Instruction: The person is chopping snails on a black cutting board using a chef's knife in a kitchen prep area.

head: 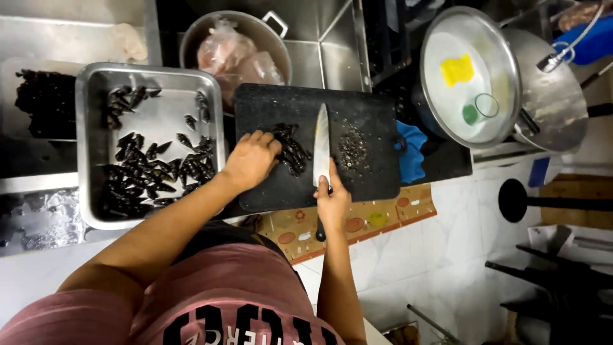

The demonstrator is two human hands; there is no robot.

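I took the black cutting board [370, 121] as my landmark. At its middle lay a small heap of dark pods [291, 148], dried chillies as far as I could tell, and my left hand [250, 161] rested at the heap's near-left edge, fingers curled down and pinning a few pods flat. My right hand [332, 201] sat at the board's near edge, fingers closed fully around the black handle of one kitchen knife [321, 145], whose blade lay just right of the heap, tip pointing away from me.

I judged the step in hand to be cutting the pinned pods. The next move, as I read it, called for the blade to come across to the heap while the left fingertips stayed tucked clear of the edge.

Counting: one knife, one board, one heap under the hand, and one patch of small scattered bits [352, 148] right of the blade. Left of the board stood one steel tray [89, 140] with too many dark pods to number. Beyond the board's far edge stood one pot [191, 38] holding plastic bags.
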